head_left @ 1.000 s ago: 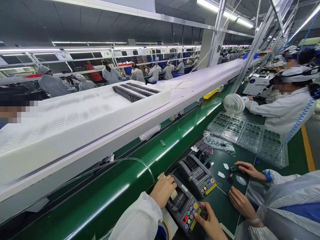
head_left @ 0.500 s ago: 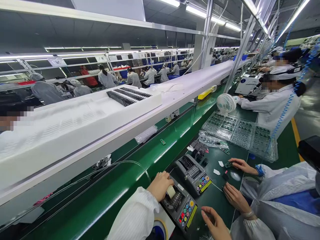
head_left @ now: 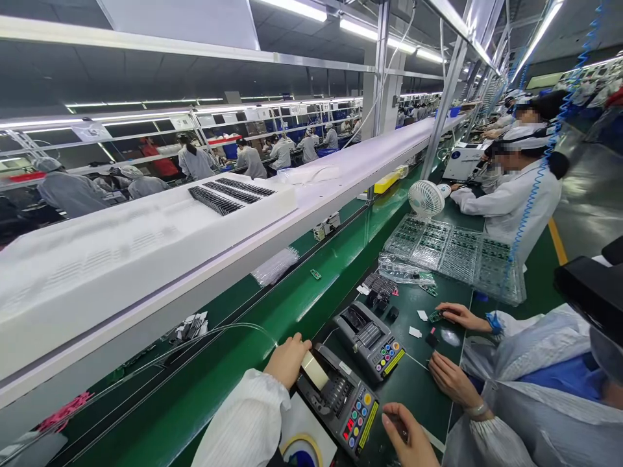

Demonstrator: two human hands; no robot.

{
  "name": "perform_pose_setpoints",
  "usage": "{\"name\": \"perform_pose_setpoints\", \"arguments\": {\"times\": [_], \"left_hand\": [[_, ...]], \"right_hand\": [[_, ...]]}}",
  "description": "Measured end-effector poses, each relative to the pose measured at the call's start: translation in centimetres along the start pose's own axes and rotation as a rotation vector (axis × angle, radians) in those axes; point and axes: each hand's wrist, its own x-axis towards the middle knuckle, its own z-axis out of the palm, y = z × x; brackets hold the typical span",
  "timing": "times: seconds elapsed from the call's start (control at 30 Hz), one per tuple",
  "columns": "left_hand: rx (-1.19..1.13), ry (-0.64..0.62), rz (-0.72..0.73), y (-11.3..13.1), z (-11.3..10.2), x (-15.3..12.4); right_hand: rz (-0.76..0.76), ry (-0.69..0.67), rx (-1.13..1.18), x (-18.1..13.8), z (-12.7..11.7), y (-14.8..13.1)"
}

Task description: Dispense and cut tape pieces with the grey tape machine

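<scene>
My left fingers [head_left: 291, 355] are curled together, clamped against a roll of beige tape [head_left: 314, 371] that sits at the mouth of an electronic tape dispenser [head_left: 338, 403] on the green tabletop [head_left: 413, 395]. My right hand [head_left: 406, 433] hangs just past the dispenser's colored keypad, its fingers loosely apart and holding nothing. A second tape dispenser [head_left: 368, 342] stands just beyond. To my right, a co-worker's upper hand [head_left: 462, 316] is beside a small green circuit board [head_left: 435, 316], and their lower hand [head_left: 452, 383] is near the tabletop's edge. Farther along lie clear plastic trays of circuit boards [head_left: 452, 256], and a small white desk fan [head_left: 426, 198] stands past them. Across from me, a white foam block [head_left: 214, 201] holds rows of black components.
</scene>
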Motion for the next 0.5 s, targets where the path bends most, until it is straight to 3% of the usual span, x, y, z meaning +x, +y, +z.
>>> {"name": "perform_pose_setpoints", "arguments": {"times": [0.2, 0.33, 0.5], "left_hand": [[0.050, 0.075, 0.052, -0.3, 0.0, -0.2], [0.056, 0.103, 0.048, -0.8, -0.4, -0.4], [-0.022, 0.166, -0.027, -0.6, -1.7, -2.3]], "right_hand": [[-0.133, 0.016, -0.111, -0.1, 0.8, -2.6], [-0.057, -0.066, -0.078, 0.1, 0.6, -4.6], [-0.210, -0.124, -0.062, 3.5, 1.9, -7.9]]}}
